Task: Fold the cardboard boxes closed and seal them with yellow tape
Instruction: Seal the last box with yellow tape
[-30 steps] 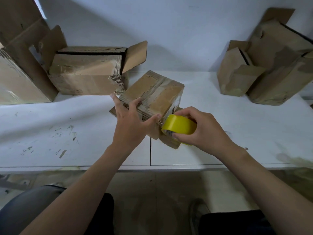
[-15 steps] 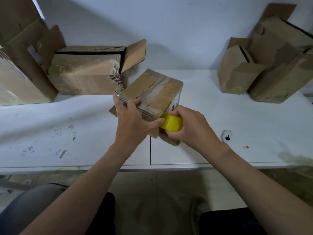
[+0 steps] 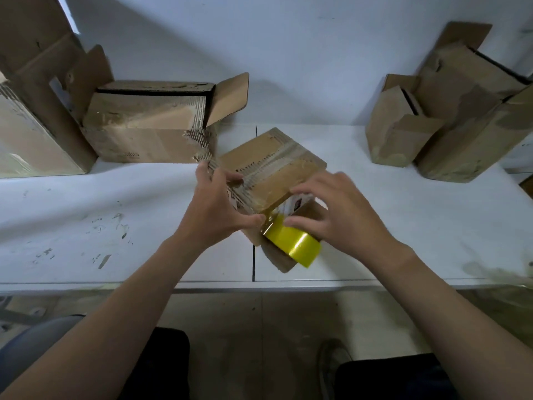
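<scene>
Right grip [image 3: 340, 217] has loosened on the yellow tape roll [image 3: 294, 243], fingers now spread, thumb touching it. Left grip [image 3: 219, 209] clasps the small box [image 3: 271, 166] on the desk [image 3: 86, 226], thumb pinning the tape end.

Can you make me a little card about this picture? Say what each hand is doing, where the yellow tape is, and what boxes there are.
Left hand: grips the near edge of the small box
Small box: top flaps folded shut, tilted on the white table
Right hand: fingers spread, thumb touching the yellow tape roll
Yellow tape roll: at the small box's near lower corner; a strip seems to run up onto it
Back left: long open box
Back right: more open boxes
</scene>
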The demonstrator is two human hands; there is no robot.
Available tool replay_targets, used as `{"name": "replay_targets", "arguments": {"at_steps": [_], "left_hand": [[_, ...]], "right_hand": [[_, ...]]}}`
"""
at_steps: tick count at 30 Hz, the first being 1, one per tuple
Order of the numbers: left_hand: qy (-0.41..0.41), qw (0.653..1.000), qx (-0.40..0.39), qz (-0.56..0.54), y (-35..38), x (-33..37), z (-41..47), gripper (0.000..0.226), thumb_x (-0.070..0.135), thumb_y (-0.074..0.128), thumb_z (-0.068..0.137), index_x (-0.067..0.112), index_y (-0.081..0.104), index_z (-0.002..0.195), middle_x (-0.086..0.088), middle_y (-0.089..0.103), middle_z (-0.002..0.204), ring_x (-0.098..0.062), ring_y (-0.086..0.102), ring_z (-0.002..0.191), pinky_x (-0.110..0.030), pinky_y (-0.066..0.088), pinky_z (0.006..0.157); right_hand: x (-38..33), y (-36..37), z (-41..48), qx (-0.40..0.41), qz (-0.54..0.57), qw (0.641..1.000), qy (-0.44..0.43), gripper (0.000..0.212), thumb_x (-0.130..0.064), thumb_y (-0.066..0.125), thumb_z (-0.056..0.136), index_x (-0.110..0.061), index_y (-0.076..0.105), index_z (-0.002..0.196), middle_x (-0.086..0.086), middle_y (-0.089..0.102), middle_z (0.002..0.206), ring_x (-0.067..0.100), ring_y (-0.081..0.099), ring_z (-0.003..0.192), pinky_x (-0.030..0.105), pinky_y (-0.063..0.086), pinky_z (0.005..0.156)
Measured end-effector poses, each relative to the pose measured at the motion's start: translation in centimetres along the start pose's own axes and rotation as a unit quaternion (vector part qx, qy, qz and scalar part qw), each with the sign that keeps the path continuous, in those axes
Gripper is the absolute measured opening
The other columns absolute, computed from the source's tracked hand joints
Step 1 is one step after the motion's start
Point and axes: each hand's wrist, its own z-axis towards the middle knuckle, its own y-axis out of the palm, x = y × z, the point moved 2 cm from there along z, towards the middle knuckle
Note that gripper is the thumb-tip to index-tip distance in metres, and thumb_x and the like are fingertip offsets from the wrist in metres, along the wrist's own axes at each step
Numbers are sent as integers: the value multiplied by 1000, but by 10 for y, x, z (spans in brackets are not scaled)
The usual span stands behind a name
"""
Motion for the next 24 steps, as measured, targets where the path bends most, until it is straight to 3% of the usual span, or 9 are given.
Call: {"name": "replay_targets", "arguments": {"at_steps": [2,5,7,10,14,17,19,21,24], "left_hand": [[21,996,-85,-18,-7,-3,2,94,70,82,49,28,46,126,-5,12,158,-32,25,148,-45,43,112],[65,978,-195,-27,-12,-2,11,89,70,86,53,38,44,126,4,6,162,-23,22,149,-36,41,111],[80,973,-213,-24,-15,-4,19,90,67,86,55,41,46,131,6,6,166,-17,17,151,-32,34,112],[57,984,-165,-25,-21,-10,27,92,65,81,56,42,46,138,4,17,166,-16,22,151,-36,35,112],[-49,994,-91,-36,-14,-14,21,105,69,75,58,24,40,146,0,51,138,-18,55,118,-38,50,97],[-163,972,-169,-7,-1,-13,7,101,81,55,65,20,38,143,-2,66,117,-18,66,94,-39,55,81],[-227,951,-206,-35,6,-11,-4,88,81,52,74,20,41,137,-5,70,108,-19,71,83,-39,62,70],[-276,934,-197,-116,8,-8,-14,69,70,59,86,20,43,131,-7,72,103,-19,74,77,-35,63,62],[-336,894,-160,-249,8,0,-28,54,53,67,92,13,53,125,-7,70,108,-20,73,91,-33,63,70]], "right_hand": [[-4,-9,5,49,0,998,-24,58,-74,52,79,-39,63,125,-20,55,124,9,38,112,24,39,90],[-7,-7,12,3,-33,999,-2,64,-80,47,78,-46,61,130,-20,52,140,14,33,126,40,33,107],[-7,2,14,-42,-45,998,28,67,-85,38,79,-50,58,133,-21,49,144,14,32,128,49,31,111],[-5,10,18,-50,-71,995,42,75,-90,28,78,-53,49,139,-21,45,149,16,32,130,53,29,111],[-2,16,25,-40,-92,993,60,67,-81,36,85,-50,44,144,-18,42,152,21,30,134,60,17,116],[-11,18,31,-12,-91,993,69,61,-80,35,87,-46,52,135,-17,49,144,24,36,133,63,6,119],[-25,23,37,5,-78,995,65,63,-84,33,85,-44,55,128,-17,53,137,23,41,130,60,11,120],[-41,31,42,1,-64,997,53,64,-86,36,82,-44,54,128,-17,53,135,21,41,127,53,26,115],[-50,41,47,-10,-81,996,46,61,-79,53,81,-42,51,129,-15,50,134,23,39,124,47,37,107]]}}
